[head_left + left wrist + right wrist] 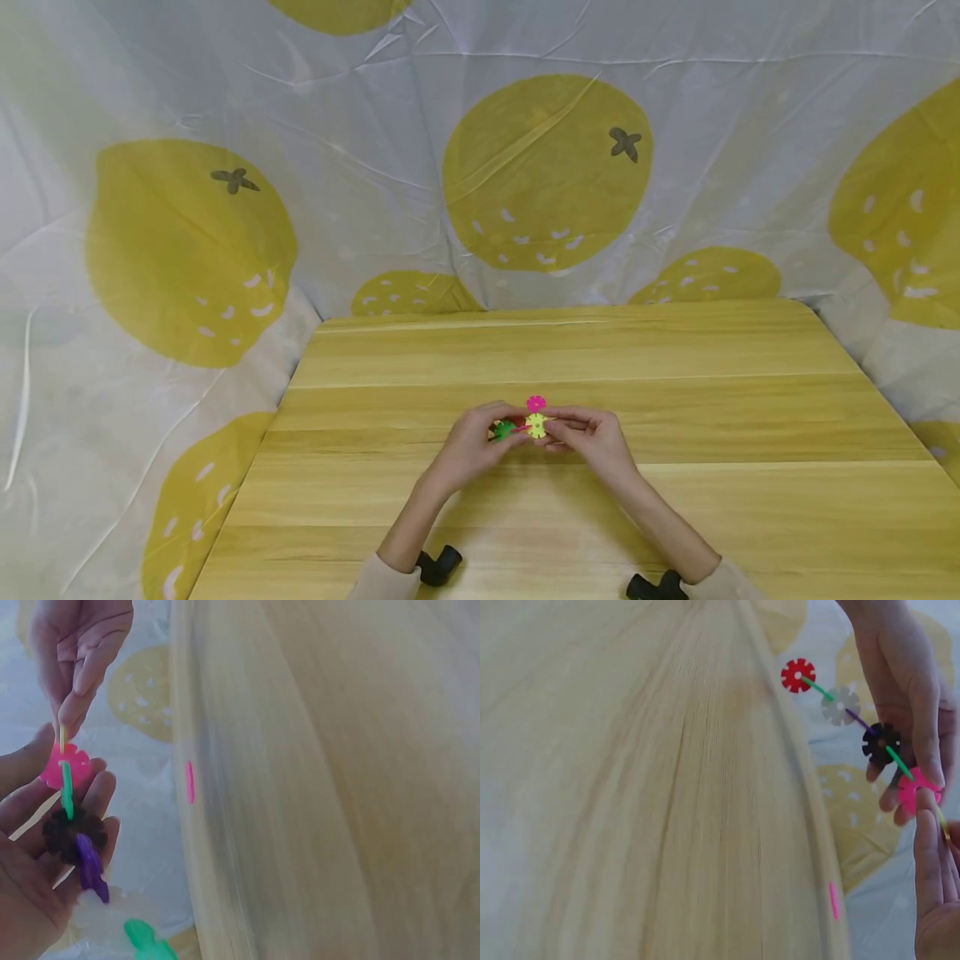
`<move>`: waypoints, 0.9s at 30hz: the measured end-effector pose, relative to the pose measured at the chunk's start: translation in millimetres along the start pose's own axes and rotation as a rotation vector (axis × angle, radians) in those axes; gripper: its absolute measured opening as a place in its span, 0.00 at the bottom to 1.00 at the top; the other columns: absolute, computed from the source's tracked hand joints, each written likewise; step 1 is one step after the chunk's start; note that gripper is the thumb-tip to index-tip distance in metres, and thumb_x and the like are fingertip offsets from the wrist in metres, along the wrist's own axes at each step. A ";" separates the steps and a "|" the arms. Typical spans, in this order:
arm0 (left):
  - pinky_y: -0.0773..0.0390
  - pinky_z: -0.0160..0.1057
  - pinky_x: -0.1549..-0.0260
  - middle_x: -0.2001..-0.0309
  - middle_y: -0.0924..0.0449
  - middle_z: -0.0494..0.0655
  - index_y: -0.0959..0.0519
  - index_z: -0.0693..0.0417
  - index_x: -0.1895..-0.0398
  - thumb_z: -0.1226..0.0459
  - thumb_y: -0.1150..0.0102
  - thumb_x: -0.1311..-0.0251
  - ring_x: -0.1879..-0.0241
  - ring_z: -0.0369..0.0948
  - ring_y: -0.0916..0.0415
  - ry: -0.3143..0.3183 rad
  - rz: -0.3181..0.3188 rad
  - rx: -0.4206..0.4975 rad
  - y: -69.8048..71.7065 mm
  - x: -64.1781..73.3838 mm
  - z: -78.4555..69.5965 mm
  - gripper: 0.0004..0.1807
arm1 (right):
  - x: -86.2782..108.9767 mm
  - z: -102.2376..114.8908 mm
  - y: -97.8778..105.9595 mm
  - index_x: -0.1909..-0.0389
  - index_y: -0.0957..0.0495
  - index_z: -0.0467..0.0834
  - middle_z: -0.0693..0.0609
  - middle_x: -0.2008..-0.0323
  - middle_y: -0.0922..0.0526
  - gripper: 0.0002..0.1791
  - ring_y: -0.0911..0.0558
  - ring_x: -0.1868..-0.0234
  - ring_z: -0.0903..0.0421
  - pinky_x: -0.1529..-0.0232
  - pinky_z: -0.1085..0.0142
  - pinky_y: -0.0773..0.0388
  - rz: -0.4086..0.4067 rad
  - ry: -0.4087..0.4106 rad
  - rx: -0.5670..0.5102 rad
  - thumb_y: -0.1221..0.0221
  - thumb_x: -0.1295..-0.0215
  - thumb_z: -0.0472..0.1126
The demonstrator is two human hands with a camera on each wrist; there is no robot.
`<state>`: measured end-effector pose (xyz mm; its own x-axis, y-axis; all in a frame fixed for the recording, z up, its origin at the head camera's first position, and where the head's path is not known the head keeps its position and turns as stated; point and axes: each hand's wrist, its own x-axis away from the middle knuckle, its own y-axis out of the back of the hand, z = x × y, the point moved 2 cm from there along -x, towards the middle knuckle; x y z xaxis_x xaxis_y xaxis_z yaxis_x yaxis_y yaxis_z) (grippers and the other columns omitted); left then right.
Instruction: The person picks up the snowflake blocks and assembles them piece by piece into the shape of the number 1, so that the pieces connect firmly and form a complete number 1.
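Both hands hold a chain of slotted plastic discs together above the table. My left hand (467, 443) grips it by the pink disc (915, 789), with the black disc (881, 744) by its fingers. My right hand (600, 440) pinches the yellow disc (536, 426), which touches the pink disc's edge. Beyond the black disc, the chain continues through a purple disc (859, 720), a clear disc (841, 706), a green disc (819, 688) and a red disc (799, 676). Another green disc (67, 791) sits between the pink and black ones.
A separate pink disc (536, 403) lies on the wooden table (675, 358) just past the hands. Lemon-print cloth (360, 167) hangs behind and beside the table. Black wrist mounts (441, 567) sit at both wrists.
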<state>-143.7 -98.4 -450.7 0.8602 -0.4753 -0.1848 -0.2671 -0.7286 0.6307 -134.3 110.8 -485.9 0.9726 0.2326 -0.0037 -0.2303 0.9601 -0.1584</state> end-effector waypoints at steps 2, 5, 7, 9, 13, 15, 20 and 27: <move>0.17 0.35 0.57 0.54 0.11 0.47 0.14 0.55 0.46 0.61 0.29 0.37 0.57 0.41 0.16 -0.026 -0.033 -0.028 -2.5 -0.8 -0.4 0.17 | -1.4 -0.5 -1.4 0.43 0.22 0.23 0.49 0.63 0.07 0.20 0.08 0.64 0.56 0.54 0.52 0.13 -0.017 -0.020 -0.017 0.37 0.28 0.34; 0.16 0.36 0.54 0.53 0.11 0.48 0.14 0.56 0.46 0.63 0.28 0.38 0.54 0.43 0.14 -0.045 -0.066 -0.040 -5.6 -1.8 -0.1 0.18 | -3.5 -1.7 -2.9 0.43 0.22 0.22 0.50 0.64 0.07 0.19 0.08 0.65 0.56 0.54 0.54 0.12 -0.043 -0.042 -0.029 0.39 0.28 0.31; 0.15 0.37 0.54 0.52 0.11 0.49 0.14 0.56 0.45 0.64 0.27 0.39 0.54 0.42 0.14 -0.044 -0.083 -0.033 -7.2 -2.4 0.8 0.18 | -4.6 -2.2 -3.7 0.43 0.22 0.22 0.50 0.63 0.07 0.18 0.08 0.65 0.57 0.55 0.55 0.12 -0.057 -0.053 -0.030 0.40 0.27 0.30; 0.15 0.36 0.53 0.52 0.11 0.49 0.14 0.56 0.46 0.65 0.27 0.39 0.54 0.42 0.14 -0.041 -0.097 -0.022 -8.4 -2.9 1.7 0.18 | -5.7 -2.5 -4.4 0.43 0.22 0.23 0.49 0.62 0.08 0.17 0.09 0.65 0.57 0.55 0.55 0.12 -0.068 -0.062 -0.026 0.40 0.27 0.29; 0.15 0.36 0.54 0.54 0.11 0.49 0.13 0.56 0.47 0.66 0.27 0.40 0.55 0.41 0.14 -0.045 -0.117 -0.008 -8.6 -3.7 3.6 0.17 | -8.0 -3.3 -5.0 0.42 0.22 0.24 0.47 0.60 0.08 0.19 0.09 0.64 0.57 0.54 0.55 0.12 -0.057 -0.076 -0.016 0.39 0.27 0.32; 0.15 0.37 0.54 0.55 0.11 0.49 0.13 0.57 0.48 0.67 0.27 0.40 0.55 0.42 0.14 -0.046 -0.120 -0.008 -7.3 -3.5 4.1 0.16 | -9.8 -4.1 -4.0 0.42 0.22 0.24 0.47 0.60 0.08 0.20 0.09 0.63 0.57 0.53 0.56 0.12 -0.042 -0.086 -0.011 0.37 0.28 0.35; 0.15 0.38 0.53 0.54 0.11 0.49 0.13 0.57 0.49 0.68 0.28 0.39 0.54 0.42 0.14 0.000 -0.114 -0.014 -2.2 -1.4 8.8 0.15 | -17.6 -5.7 6.6 0.41 0.23 0.25 0.46 0.57 0.08 0.22 0.09 0.58 0.55 0.49 0.55 0.13 -0.031 -0.101 0.023 0.36 0.28 0.36; 0.15 0.40 0.51 0.52 0.11 0.49 0.13 0.56 0.48 0.69 0.28 0.40 0.51 0.43 0.14 0.051 -0.105 -0.019 3.8 3.1 18.4 0.16 | -38.0 -3.0 32.3 0.43 0.19 0.28 0.33 0.52 0.12 0.19 0.09 0.57 0.49 0.59 0.61 0.12 -0.046 -0.073 0.270 0.34 0.30 0.34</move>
<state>-150.0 -111.8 -462.7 0.9043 -0.3707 -0.2118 -0.1667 -0.7632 0.6243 -178.5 132.6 -493.8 0.9794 0.1892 0.0706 -0.1962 0.9742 0.1116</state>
